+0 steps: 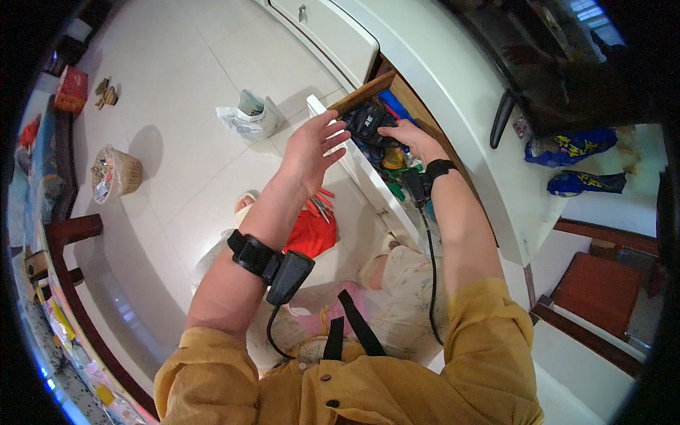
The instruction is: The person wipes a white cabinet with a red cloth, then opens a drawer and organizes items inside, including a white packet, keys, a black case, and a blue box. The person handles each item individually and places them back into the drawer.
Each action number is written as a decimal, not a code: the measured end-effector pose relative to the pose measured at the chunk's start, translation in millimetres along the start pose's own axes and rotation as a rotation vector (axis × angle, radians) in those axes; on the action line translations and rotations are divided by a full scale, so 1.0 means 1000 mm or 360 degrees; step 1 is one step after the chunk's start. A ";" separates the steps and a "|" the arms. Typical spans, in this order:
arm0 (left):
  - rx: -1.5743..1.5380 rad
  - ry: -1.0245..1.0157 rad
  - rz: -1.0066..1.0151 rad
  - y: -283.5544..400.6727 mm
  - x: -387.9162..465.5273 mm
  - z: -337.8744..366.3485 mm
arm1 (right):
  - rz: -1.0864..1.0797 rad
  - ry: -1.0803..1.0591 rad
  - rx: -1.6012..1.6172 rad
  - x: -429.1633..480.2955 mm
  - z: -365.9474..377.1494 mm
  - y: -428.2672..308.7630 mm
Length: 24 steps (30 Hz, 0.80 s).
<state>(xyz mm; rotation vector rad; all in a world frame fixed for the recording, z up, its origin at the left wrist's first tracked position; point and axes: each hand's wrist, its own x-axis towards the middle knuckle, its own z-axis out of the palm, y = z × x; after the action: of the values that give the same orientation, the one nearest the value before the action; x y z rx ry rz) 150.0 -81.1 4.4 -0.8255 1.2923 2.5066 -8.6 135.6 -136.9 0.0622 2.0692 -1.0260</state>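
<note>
An open drawer (366, 91) of a white cabinet stands before me, packed with mixed small items. My right hand (413, 139) is inside it, gripping the edge of a black pouch (366, 121) that bears white writing. Some of its fingertips are hidden. Below the pouch lie a yellow round object (393, 158) and green pieces (394, 189); a blue item (396, 103) lies along the far side. My left hand (317, 146) is above the white drawer front (366, 183), its fingers apart and nothing in them.
On the tiled floor below my left forearm is a red bag (313, 234) with red-handled tools (320, 204) on top. Farther off stand a white plastic bag (255, 119) and a lined wastebasket (127, 166). Two blue packets (571, 146) lie on the white cabinet top (451, 69).
</note>
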 end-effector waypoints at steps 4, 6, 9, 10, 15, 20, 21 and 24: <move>0.0032 0.0007 0.0023 0.006 -0.003 -0.005 | -0.0012 -0.0044 0.0126 -0.031 -0.002 -0.013; 0.0044 0.0018 0.0041 0.007 -0.005 -0.008 | -0.0059 -0.0199 0.0206 -0.043 -0.007 -0.017; 0.0062 0.0035 0.0058 0.008 -0.006 -0.012 | -0.0146 -0.0273 0.0230 -0.061 -0.013 -0.022; 0.0067 0.0042 0.0052 0.007 -0.006 -0.013 | -0.0152 -0.0256 0.0291 -0.067 -0.013 -0.024; 0.0092 0.0040 -0.0007 0.000 -0.008 -0.020 | -0.0271 -0.0225 0.0541 -0.113 -0.017 -0.055; 0.0015 0.0047 -0.0002 0.003 -0.009 -0.032 | -0.0661 -0.0440 0.0600 -0.158 0.002 -0.101; -0.0016 0.0056 0.0011 0.003 -0.009 -0.034 | -0.0698 -0.0509 0.0598 -0.162 0.011 -0.108; -0.0100 0.0121 0.0056 0.003 -0.007 -0.050 | -0.0606 -0.0596 0.0587 -0.161 0.048 -0.120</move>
<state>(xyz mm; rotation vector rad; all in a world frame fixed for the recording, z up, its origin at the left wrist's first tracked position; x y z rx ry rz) 173.6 -122.5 -12.9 -0.9283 1.2684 2.5786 86.7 68.6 33.8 -0.3251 1.5635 -1.5151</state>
